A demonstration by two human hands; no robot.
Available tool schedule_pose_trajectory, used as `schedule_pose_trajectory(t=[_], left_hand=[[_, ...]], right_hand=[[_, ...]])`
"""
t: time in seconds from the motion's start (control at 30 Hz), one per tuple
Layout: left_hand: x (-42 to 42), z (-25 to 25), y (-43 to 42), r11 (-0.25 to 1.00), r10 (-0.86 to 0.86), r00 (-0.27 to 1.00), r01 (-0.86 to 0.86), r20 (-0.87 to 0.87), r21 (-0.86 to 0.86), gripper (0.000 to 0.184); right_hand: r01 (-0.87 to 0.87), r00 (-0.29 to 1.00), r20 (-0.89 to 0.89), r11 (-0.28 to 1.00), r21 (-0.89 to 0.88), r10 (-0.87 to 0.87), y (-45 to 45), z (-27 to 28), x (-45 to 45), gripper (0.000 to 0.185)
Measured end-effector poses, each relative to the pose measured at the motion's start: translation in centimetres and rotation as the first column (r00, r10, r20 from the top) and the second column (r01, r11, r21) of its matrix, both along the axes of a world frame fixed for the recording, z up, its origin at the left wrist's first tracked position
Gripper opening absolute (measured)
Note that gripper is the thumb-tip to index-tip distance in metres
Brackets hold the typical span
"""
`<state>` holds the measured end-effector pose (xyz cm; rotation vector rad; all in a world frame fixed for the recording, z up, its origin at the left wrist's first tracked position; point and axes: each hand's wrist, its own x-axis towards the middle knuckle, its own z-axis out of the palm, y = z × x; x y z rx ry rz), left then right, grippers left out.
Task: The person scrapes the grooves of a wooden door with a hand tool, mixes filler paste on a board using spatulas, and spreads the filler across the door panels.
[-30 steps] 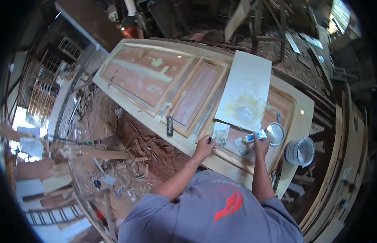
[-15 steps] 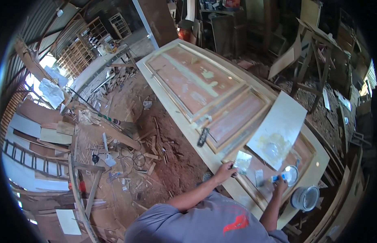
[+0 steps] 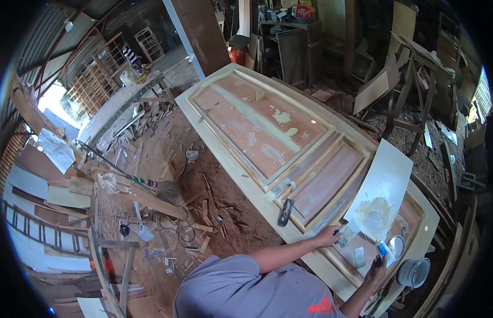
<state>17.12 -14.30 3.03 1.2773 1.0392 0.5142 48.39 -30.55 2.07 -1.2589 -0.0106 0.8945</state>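
Note:
My left hand [image 3: 327, 236] is closed on a flat, square putty scraper [image 3: 347, 233], beside the near edge of a white board [image 3: 390, 172]. A yellowish, paste-like patch [image 3: 371, 214] lies on the board. In my right hand [image 3: 377, 270] is a small blue-and-white tube [image 3: 383, 249], its tip pointing towards the patch. Just right of the tube is a round, shiny lid [image 3: 396, 246]. Under everything stretches a large panelled wooden door [image 3: 225, 135] with pale smears of filler. A small clear rectangular piece [image 3: 359, 257] lies on its near panel.
An open tin [image 3: 414, 272] stands by the door's near right corner. On the door's left edge lies a dark sanding block or similar tool [image 3: 285, 212]. Wood scraps cover the dirt floor [image 3: 230, 217]. A wooden trestle [image 3: 413, 95] stands beyond the door.
The scraper in my left hand has moved to the white board's edge and is tilted differently. The tube in my right hand now points up towards the paste patch. The camera view has shifted.

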Motion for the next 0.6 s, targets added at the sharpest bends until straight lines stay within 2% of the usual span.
schedule_pose_trajectory(t=[0.03,0.13,0.23,0.3,0.33,0.37,0.4,0.43,0.47,0.53,0.57,0.6], left_hand=[[0.2,-1.1,0.3,1.000,-0.004,0.999,0.004,-0.049,-0.002,0.024],[1.0,-4.5,1.0,0.970,0.015,0.993,0.013,-0.114,0.242,0.027],[1.8,-3.1,1.2,1.000,-0.006,0.994,0.003,-0.110,-0.024,0.027],[2.4,-2.8,1.7,0.990,0.066,0.973,-0.036,-0.222,0.139,0.030],[2.9,-3.4,1.8,0.980,0.099,0.966,-0.053,-0.239,0.193,0.031],[4.0,-3.9,1.2,0.970,0.113,0.961,-0.053,-0.251,0.236,0.033],[4.3,-2.3,0.8,0.973,0.102,0.942,-0.028,-0.321,0.229,0.035],[4.3,-0.9,1.0,0.976,0.074,0.920,0.012,-0.385,0.216,0.038],[4.4,-1.3,1.4,0.994,-0.018,0.925,0.058,-0.379,0.094,0.043],[4.8,-0.3,1.4,0.997,-0.033,0.888,0.063,-0.459,0.052,0.051],[5.1,0.0,1.0,0.989,0.034,0.833,0.053,-0.552,0.141,0.050],[5.0,0.2,0.9,0.983,0.023,0.835,0.083,-0.549,0.166,0.051]], right_hand=[[0.016,1.000,0.001,1.000,-0.001,-0.016,-0.3,-0.3,-0.1,0.052],[0.033,0.999,0.007,0.999,0.007,-0.033,-1.1,-0.5,0.7,0.053],[-0.013,1.000,-0.004,1.000,0.020,0.013,-2.0,0.0,2.3,0.053],[-0.054,0.998,-0.038,0.998,0.035,0.055,-1.1,0.7,3.2,0.052],[-0.075,0.997,0.001,0.997,0.031,0.075,-0.6,1.0,3.2,0.049],[-0.159,0.986,0.071,0.983,0.088,0.153,-0.8,-1.2,4.4,0.045],[-0.231,0.931,0.267,0.968,-0.099,0.249,0.1,1.4,3.4,0.043],[-0.129,0.981,0.146,0.992,0.013,0.126,0.2,-1.7,4.7,0.043],[-0.082,0.991,0.108,0.997,-0.006,0.082,1.2,1.0,3.5,0.042],[-0.009,0.990,0.139,1.000,-0.018,0.011,2.8,5.2,1.2,0.039],[-0.112,0.967,0.222,0.991,-0.072,0.125,2.1,3.4,2.0,0.041],[-0.097,0.983,0.153,0.995,-0.008,0.097,2.4,3.8,1.6,0.036]])
